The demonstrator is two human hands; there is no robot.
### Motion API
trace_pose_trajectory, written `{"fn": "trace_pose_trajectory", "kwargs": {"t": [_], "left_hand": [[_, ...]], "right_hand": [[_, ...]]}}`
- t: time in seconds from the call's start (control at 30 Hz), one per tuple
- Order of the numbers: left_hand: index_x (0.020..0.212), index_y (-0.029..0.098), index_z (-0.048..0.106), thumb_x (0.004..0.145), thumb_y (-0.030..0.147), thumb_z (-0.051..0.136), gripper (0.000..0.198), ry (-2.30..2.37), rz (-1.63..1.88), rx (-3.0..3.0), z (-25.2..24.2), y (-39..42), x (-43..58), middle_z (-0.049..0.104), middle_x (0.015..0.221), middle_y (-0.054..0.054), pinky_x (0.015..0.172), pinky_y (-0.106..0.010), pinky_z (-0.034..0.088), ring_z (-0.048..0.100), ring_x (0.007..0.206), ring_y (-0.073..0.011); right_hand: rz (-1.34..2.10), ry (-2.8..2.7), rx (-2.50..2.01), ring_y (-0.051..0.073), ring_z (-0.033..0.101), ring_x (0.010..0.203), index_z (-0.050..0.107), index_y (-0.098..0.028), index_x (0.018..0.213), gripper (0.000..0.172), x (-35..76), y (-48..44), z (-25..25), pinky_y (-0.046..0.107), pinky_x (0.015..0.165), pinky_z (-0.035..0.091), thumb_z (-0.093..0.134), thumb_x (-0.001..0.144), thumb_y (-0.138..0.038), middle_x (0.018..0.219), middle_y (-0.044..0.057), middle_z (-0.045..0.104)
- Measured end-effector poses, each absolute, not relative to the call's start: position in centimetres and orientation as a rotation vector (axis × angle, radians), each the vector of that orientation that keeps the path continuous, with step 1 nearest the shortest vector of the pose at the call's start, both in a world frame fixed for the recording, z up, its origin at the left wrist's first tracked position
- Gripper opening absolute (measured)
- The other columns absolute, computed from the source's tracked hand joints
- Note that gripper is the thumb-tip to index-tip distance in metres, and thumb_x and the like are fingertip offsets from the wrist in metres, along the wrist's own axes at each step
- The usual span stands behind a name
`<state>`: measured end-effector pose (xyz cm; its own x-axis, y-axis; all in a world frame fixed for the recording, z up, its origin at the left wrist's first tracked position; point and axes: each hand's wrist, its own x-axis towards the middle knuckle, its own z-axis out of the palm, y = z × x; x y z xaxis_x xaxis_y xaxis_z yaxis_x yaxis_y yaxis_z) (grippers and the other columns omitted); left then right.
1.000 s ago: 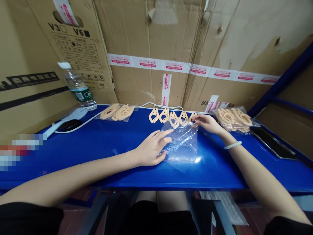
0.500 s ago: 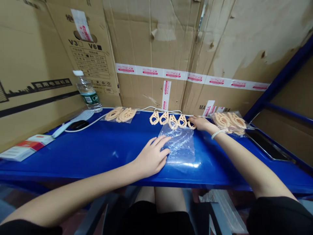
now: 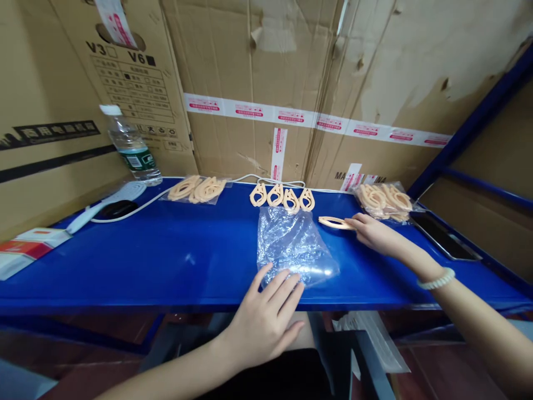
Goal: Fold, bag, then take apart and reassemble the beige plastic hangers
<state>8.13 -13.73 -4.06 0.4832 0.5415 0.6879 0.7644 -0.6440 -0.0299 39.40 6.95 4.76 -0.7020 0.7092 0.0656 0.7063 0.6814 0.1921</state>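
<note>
My left hand (image 3: 266,316) is open, fingers spread, its tips resting on the near edge of a clear plastic bag (image 3: 291,244) lying on the blue table (image 3: 175,250). My right hand (image 3: 375,232) pinches one flat peach plastic piece (image 3: 335,223) just right of the bag. Several more peach pieces (image 3: 282,197) stand in a row behind the bag.
A bag of peach pieces (image 3: 385,200) lies at the back right and another bag of them (image 3: 197,189) at the back left. A water bottle (image 3: 131,147), a white cable, a black mouse (image 3: 116,209), a small red-white box (image 3: 29,250) and a dark tablet (image 3: 441,236) are also here. Cardboard boxes form the back wall.
My right hand took one peach piece from the row and drew it toward me, right of the bag. My left hand slid back to the bag's near edge.
</note>
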Motion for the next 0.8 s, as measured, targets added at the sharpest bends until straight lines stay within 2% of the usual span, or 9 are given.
{"fn": "trace_pose_trajectory", "kwargs": {"t": [0.13,0.23,0.33,0.43,0.53,0.6,0.7,0.8], "left_hand": [[0.138,0.011,0.057,0.098,0.039,0.053,0.049,-1.118,-0.866,-2.392,-4.8,-13.9,8.7,0.061,0.142,-0.010,0.120,-0.049,0.028,0.054,0.131,-0.0281],[0.136,0.013,0.058,0.098,0.036,0.054,0.045,-1.152,-0.845,-2.353,-4.9,-13.9,9.0,0.058,0.145,-0.010,0.118,-0.049,0.031,0.053,0.132,-0.0281],[0.135,0.014,0.060,0.097,0.034,0.054,0.043,-1.170,-0.823,-2.331,-5.1,-13.7,9.1,0.056,0.147,-0.011,0.120,-0.051,0.029,0.052,0.135,-0.0293],[0.133,0.014,0.062,0.097,0.032,0.055,0.041,-1.185,-0.823,-2.317,-5.3,-13.7,9.2,0.056,0.147,-0.011,0.122,-0.055,0.024,0.050,0.137,-0.0304],[0.133,0.013,0.062,0.096,0.032,0.055,0.041,-1.185,-0.847,-2.306,-5.7,-13.8,9.3,0.057,0.145,-0.012,0.125,-0.056,0.016,0.048,0.139,-0.0304],[0.134,0.012,0.061,0.096,0.031,0.055,0.043,-1.187,-0.869,-2.295,-5.8,-13.9,9.4,0.058,0.144,-0.013,0.126,-0.055,0.014,0.048,0.139,-0.0303],[0.134,0.011,0.061,0.096,0.031,0.055,0.044,-1.203,-0.905,-2.284,-5.8,-14.0,9.6,0.059,0.143,-0.014,0.126,-0.055,0.014,0.050,0.138,-0.0307],[0.133,0.011,0.063,0.096,0.032,0.055,0.043,-1.221,-0.918,-2.293,-5.8,-14.1,9.9,0.058,0.144,-0.015,0.126,-0.056,0.013,0.050,0.138,-0.0317]], "right_hand": [[0.309,3.257,1.206,0.026,0.068,0.095,0.063,-0.016,0.126,0.035,40.4,3.6,5.3,0.039,0.084,0.056,0.040,0.101,-0.023,0.113,0.016,0.064],[0.397,3.423,1.214,0.023,0.069,0.092,0.062,-0.024,0.129,0.032,39.2,0.4,6.9,0.034,0.079,0.056,0.047,0.101,-0.023,0.107,0.010,0.068],[0.628,3.518,1.260,0.023,0.070,0.085,0.061,-0.033,0.130,0.036,37.2,-3.5,8.7,0.033,0.077,0.055,0.056,0.097,-0.020,0.100,0.004,0.071],[0.635,3.513,1.234,0.023,0.069,0.079,0.060,-0.036,0.130,0.040,35.2,-7.7,9.9,0.034,0.073,0.055,0.059,0.095,-0.018,0.097,0.003,0.072],[0.485,3.505,0.983,0.024,0.068,0.079,0.061,-0.032,0.132,0.038,32.9,-10.9,10.1,0.035,0.066,0.056,0.052,0.097,-0.020,0.096,0.006,0.072],[0.467,3.475,0.723,0.024,0.065,0.070,0.065,-0.028,0.126,0.037,31.3,-12.0,9.7,0.036,0.058,0.055,0.045,0.097,-0.017,0.086,0.007,0.072],[0.669,3.392,0.613,0.022,0.060,0.064,0.072,-0.020,0.105,0.035,29.3,-11.7,8.4,0.035,0.055,0.054,0.041,0.095,-0.010,0.081,0.010,0.071],[0.944,3.253,0.579,0.020,0.057,0.061,0.073,-0.015,0.089,0.031,28.1,-9.9,6.8,0.033,0.051,0.051,0.043,0.094,-0.007,0.079,0.012,0.068]]}}
